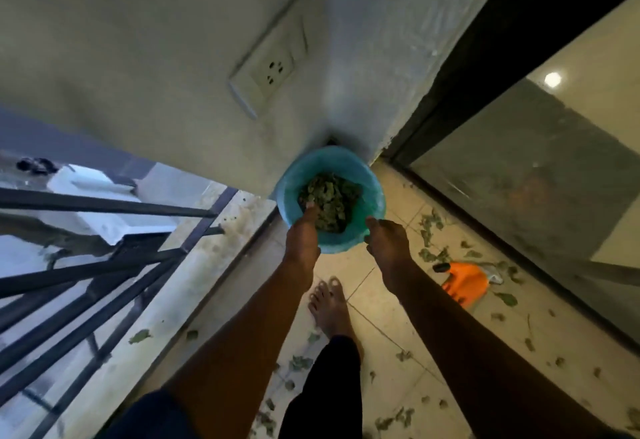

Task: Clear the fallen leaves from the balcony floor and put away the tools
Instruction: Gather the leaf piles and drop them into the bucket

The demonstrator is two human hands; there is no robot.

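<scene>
A teal bin [372, 192] with a liner stands in the corner of the balcony floor, holding a heap of green leaves [332, 199]. My left hand [303, 234] reaches over the near rim, and its fingertips rest on the heap. At the rim's near right side is my right hand [388, 241], its thumb on the edge and its fingers curled round the rim. An orange dustpan [464, 282] lies on the tiles to the right of the bin. Loose leaves [431, 227] are scattered over the floor around it and nearer to me.
A dark metal railing [104, 265] runs along the left above a stone kerb. A glass sliding door [519, 178] with a dark frame closes the right side. The wall ahead carries a socket plate [270, 67]. My bare foot [329, 307] stands behind the bin.
</scene>
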